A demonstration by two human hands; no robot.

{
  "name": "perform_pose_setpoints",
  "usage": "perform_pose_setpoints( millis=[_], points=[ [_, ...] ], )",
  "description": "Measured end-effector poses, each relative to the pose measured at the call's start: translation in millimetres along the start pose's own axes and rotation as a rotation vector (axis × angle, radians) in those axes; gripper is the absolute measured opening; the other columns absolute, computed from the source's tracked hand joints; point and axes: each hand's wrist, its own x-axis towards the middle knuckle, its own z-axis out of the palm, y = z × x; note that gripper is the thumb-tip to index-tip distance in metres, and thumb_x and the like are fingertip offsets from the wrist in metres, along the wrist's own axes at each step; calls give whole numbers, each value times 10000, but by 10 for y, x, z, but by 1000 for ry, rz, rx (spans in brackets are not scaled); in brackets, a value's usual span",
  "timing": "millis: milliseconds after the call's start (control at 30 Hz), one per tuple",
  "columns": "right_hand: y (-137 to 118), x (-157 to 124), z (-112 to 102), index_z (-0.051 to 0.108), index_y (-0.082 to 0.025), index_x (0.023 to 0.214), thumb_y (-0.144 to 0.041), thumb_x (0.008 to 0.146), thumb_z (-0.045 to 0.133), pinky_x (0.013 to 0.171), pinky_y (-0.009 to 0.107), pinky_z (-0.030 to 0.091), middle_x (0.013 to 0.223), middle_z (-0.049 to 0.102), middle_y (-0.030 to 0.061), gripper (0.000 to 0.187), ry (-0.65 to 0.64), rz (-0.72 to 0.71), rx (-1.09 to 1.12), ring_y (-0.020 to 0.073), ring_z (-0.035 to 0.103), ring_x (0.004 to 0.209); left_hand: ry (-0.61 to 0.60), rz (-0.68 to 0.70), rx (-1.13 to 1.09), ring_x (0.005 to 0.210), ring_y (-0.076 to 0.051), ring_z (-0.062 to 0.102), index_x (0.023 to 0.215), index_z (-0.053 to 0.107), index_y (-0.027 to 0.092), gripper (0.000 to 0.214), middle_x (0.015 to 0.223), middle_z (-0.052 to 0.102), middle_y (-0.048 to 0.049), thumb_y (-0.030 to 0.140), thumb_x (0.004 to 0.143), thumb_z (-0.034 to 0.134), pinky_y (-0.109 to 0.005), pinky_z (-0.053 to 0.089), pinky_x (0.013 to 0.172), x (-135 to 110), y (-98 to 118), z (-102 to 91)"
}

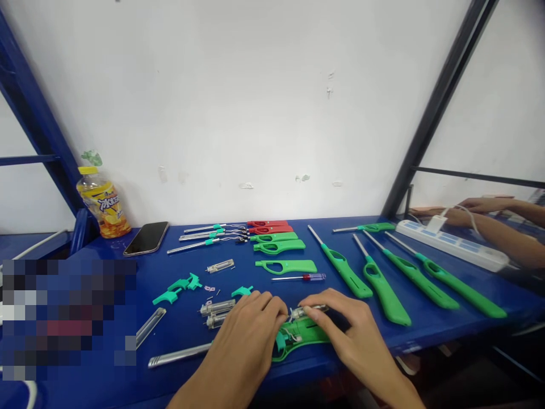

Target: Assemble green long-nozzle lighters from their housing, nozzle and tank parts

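Note:
A green lighter casing half [313, 332] lies on the blue table between my hands, with a teal trigger [281, 342] and thin white wires inside. My left hand [247, 332] is curled over its left part, and its fingertips are partly hidden. A metal lighter tube [179, 355] sticks out to the left from under that hand. My right hand [349, 324] pinches a clear fuel tank [300, 312] just above the casing's far edge. Beside my left hand lie more clear fuel tanks [217, 307] and a loose teal trigger [242, 291].
Several assembled green lighters [385, 292] lie at right, near a white power strip [455, 244]. Behind my hands are a screwdriver [313, 277], green casings [293, 266], red casings [270, 229] and wired tubes [191, 246]. A phone [147, 237] and bottle [104, 207] stand left. Another person's arms [489, 227] show at right.

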Motion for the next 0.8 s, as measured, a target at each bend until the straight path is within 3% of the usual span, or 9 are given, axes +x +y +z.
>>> perform_pose_setpoints(
  millis=[300, 800],
  points=[
    [10, -30, -20, 845, -358, 1038, -295, 1038, 718, 844, 308, 540, 953, 858, -61, 142, 85, -71, 3, 184, 776, 854, 142, -1, -94, 925, -233, 685, 1042, 659, 228, 217, 1010, 731, 2, 93, 1097, 498, -396, 503, 911, -32, 7, 34],
    [30, -19, -62, 874, -364, 1068, -256, 1015, 747, 810, 323, 577, 983, 878, -46, 175, 45, -73, 26, 202, 790, 840, 207, 52, -109, 849, -247, 667, 1001, 695, 203, 320, 951, 746, -27, 73, 1087, 415, -427, 523, 884, -3, 12, 99]
  ],
)
